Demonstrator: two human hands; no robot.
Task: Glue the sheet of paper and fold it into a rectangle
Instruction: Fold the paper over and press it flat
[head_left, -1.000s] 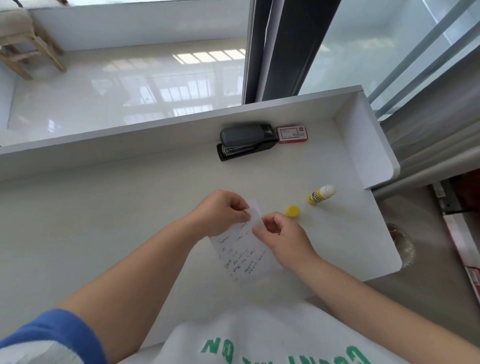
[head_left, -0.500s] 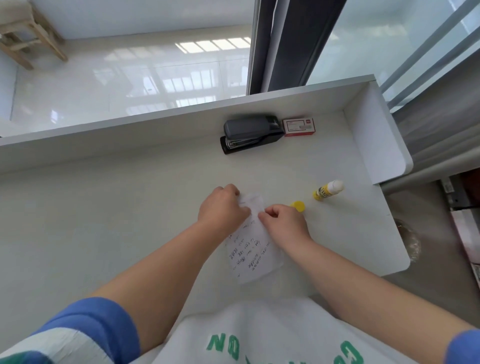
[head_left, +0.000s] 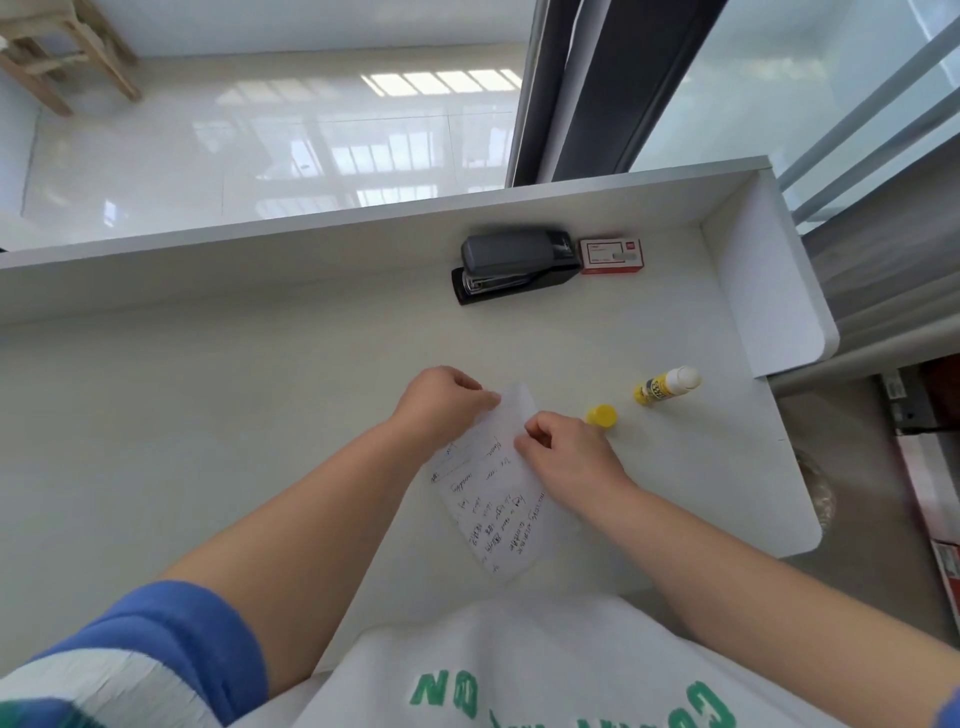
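I have both hands pinching the paper (head_left: 493, 499): left hand (head_left: 441, 402) and right hand (head_left: 566, 452) at its far end, its length running toward the tabletop's near edge.

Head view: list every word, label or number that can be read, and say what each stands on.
White shirt: green capitals, partly cut off; "ON" reads, the rest does not.
Sheet of paper: handwritten lines, too small to read.
Red staple box: label print, too blurred to read.
Glue stick: dark marks on the yellow label, unreadable.
Stapler: no text visible.
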